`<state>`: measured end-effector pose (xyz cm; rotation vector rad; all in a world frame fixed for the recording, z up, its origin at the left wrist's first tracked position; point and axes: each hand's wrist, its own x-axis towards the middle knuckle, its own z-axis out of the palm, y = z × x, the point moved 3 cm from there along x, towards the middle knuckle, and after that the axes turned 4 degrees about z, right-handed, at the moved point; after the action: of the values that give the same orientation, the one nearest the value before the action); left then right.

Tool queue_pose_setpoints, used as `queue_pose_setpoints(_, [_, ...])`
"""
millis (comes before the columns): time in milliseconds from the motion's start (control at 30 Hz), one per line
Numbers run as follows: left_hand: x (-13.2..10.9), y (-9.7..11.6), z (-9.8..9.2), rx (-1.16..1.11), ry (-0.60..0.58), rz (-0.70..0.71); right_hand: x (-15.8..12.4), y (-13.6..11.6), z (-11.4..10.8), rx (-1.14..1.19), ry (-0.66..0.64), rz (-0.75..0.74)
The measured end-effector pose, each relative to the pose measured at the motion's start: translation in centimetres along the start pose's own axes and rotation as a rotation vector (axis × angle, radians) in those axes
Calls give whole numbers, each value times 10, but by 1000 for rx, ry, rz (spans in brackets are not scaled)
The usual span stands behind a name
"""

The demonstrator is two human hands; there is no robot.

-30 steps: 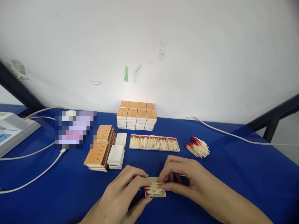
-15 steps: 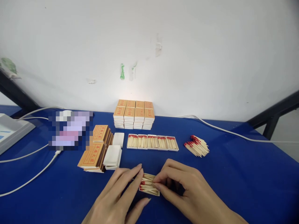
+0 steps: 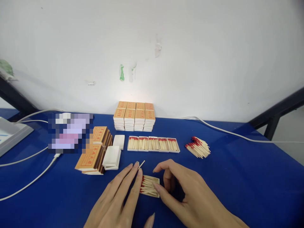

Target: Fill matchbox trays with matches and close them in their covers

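A white matchbox tray (image 3: 150,186) holding red-tipped matches lies on the blue table between my hands. My left hand (image 3: 118,199) is open, its long fingers stretched out over the tray's left end and the thumb apart. One loose match (image 3: 142,164) pokes out by those fingertips; whether it is pinched or just lies there I cannot tell. My right hand (image 3: 182,190) is open too, with a gap between thumb and index finger. Its thumb tip is at the tray's right end, over the matches. Its other fingers curl under and are partly hidden.
Beyond my hands stand a row of filled matchbox trays (image 3: 153,144) and stacked orange matchboxes (image 3: 134,117). A match pile (image 3: 198,147) lies right. White trays (image 3: 111,155) and orange sleeves (image 3: 91,155) stand left, near a blurred object (image 3: 71,131) and white cables (image 3: 30,190).
My right index finger has lifted away from the thumb, opening the pinch over the tray. A loose match now shows by my left fingertips. The whole view has shifted slightly.
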<state>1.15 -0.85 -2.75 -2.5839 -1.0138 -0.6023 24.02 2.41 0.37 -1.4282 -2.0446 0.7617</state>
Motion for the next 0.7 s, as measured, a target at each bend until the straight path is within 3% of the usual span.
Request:
queue_pose_setpoints(200, [6, -2, -4, -77, 6, -21, 3, 1, -11, 17, 20, 34])
queue_pose_setpoints(333, [13, -9, -11, -135, 46, 10, 8, -4, -17, -10, -101, 101])
queue_pose_setpoints(467, [19, -14, -16, -221, 65, -93, 7, -9, -6, -68, -188, 80])
queue_pose_setpoints(700, [24, -11, -26, -354, 156, -235, 6, -14, -5, -64, -142, -11])
